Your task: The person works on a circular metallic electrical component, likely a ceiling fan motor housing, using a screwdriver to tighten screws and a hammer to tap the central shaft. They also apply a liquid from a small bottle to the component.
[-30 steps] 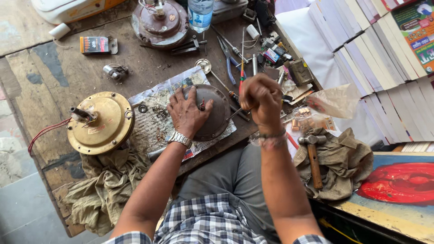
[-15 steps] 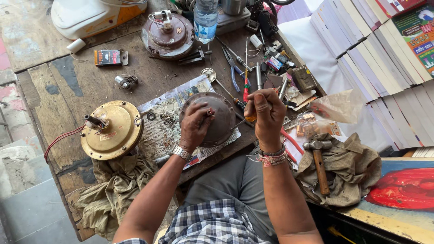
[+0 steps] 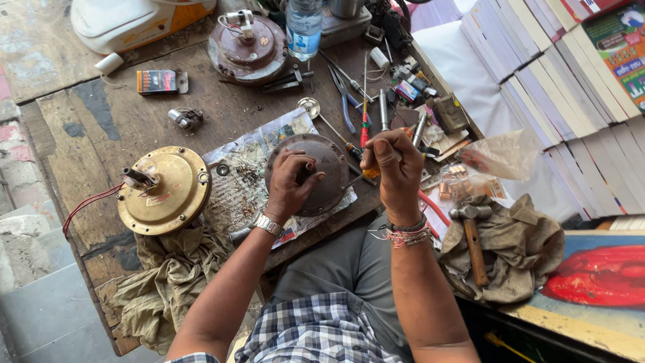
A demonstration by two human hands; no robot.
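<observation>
A round dark metal motor cover [image 3: 330, 158] lies on a sheet of newspaper [image 3: 242, 176] on the wooden workbench [image 3: 101, 134]. My left hand [image 3: 289, 185] rests on the cover, fingers pinched at a small part near its centre. My right hand [image 3: 395, 168] is closed around an orange-handled screwdriver [image 3: 366, 174] whose shaft points down-left at the cover's edge. A metal watch is on my left wrist and thread bands are on my right.
A brass-coloured motor housing [image 3: 163, 190] with red wires sits left on a rag [image 3: 168, 282]. Behind are a brown motor housing [image 3: 246, 48], a water bottle [image 3: 304, 25], pliers and screwdrivers [image 3: 364, 107]. A hammer [image 3: 471, 235] lies on cloth right, beside stacked books [image 3: 571, 87].
My right hand came down from above the tools to the cover's right edge with the screwdriver. My left hand shifted from lying flat on the cover to pinching at its centre.
</observation>
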